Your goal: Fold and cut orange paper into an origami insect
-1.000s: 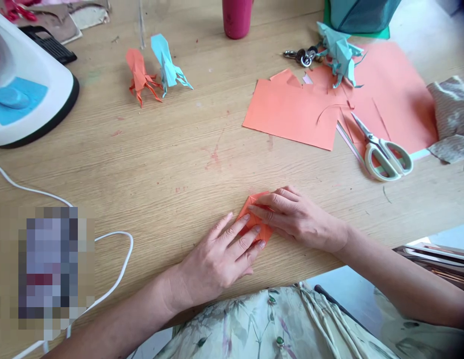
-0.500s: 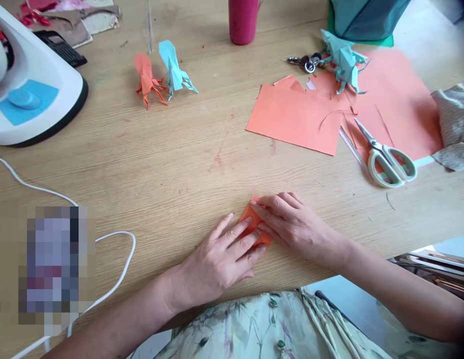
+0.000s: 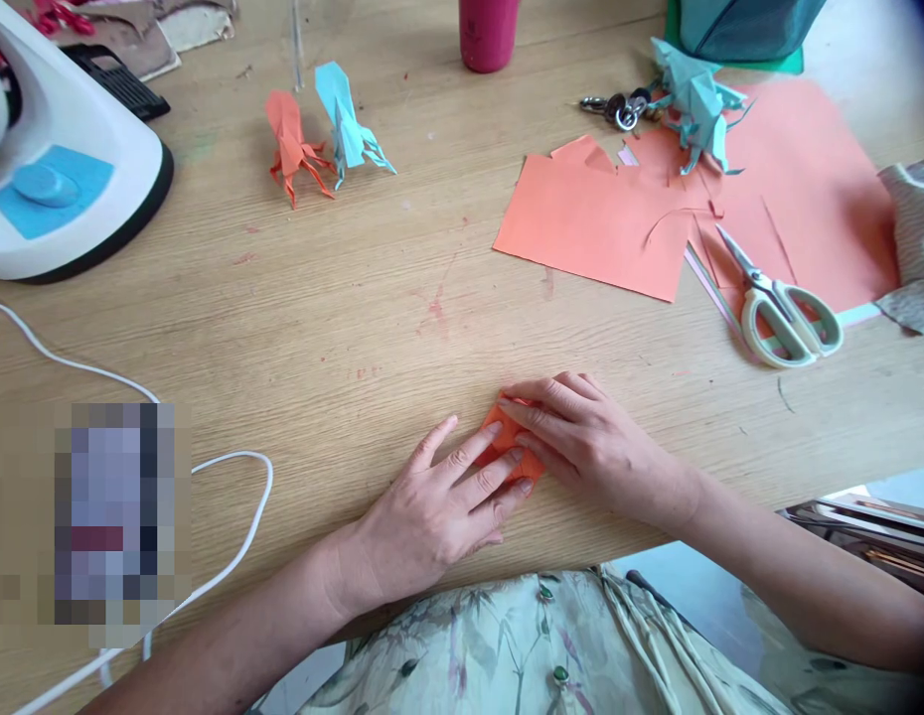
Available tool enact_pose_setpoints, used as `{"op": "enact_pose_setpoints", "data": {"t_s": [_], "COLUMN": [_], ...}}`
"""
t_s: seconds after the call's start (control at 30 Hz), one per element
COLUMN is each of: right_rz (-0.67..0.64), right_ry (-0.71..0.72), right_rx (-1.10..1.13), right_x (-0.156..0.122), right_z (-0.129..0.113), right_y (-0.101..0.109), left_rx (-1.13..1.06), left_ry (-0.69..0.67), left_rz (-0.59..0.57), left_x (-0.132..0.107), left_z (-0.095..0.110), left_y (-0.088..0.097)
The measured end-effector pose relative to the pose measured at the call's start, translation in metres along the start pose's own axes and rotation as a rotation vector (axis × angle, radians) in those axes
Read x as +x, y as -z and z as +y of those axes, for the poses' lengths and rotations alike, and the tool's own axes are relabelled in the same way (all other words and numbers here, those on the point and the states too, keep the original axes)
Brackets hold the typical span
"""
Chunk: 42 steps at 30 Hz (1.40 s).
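A small folded piece of orange paper lies on the table in front of me, partly covered by my fingers. My left hand rests flat across its left side, fingers spread and pressing it down. From the right, my right hand grips the paper's upper and right edge with bent fingers held close together; its thumb is mostly hidden. How the paper is folded beneath the fingers cannot be made out.
White-handled scissors lie on orange sheets at right. Beyond are a blue folded paper figure, keys and a magenta cup. Orange and blue paper figures stand back left, near a white appliance and white cable.
The view has shifted slightly, so the things at the back sit a little higher. Both hands stay on the folded paper, the right fingers moved only slightly along its edge.
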State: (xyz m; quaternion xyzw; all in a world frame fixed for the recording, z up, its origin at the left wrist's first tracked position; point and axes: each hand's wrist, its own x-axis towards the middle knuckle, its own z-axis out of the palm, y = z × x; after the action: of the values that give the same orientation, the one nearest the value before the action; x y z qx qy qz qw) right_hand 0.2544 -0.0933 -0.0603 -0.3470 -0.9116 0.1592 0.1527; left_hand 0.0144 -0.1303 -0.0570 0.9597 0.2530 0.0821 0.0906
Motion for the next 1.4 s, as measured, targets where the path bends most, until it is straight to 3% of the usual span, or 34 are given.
{"op": "enact_pose_setpoints", "data": {"t_s": [0.23, 0.57, 0.77, 0.9, 1.23, 1.4], "right_rz": [0.051, 0.067, 0.060, 0.049, 0.067, 0.065], "right_ry": [-0.115, -0.171, -0.145, -0.146, -0.132, -0.141], "right_rx": [0.008, 0.023, -0.004, -0.003, -0.019, -0.014], "right_x": [0.003, -0.003, -0.004, -0.003, -0.004, -0.004], "right_z": [-0.009, -0.012, -0.013, -0.013, -0.013, -0.012], "right_y": [-0.004, -0.010, -0.009, -0.008, -0.009, -0.009], "left_rx": [0.074, 0.095, 0.119, 0.138, 0.252, 0.195], "left_ry": [0.009, 0.028, 0.203, 0.270, 0.129, 0.110], "left_rz": [0.032, 0.044, 0.151, 0.104, 0.098, 0.093], "left_x": [-0.004, -0.008, -0.006, -0.001, 0.003, 0.005], "left_z": [0.005, 0.018, 0.020, 0.016, -0.007, -0.013], "left_y": [-0.001, -0.006, -0.007, -0.007, -0.004, -0.003]}}
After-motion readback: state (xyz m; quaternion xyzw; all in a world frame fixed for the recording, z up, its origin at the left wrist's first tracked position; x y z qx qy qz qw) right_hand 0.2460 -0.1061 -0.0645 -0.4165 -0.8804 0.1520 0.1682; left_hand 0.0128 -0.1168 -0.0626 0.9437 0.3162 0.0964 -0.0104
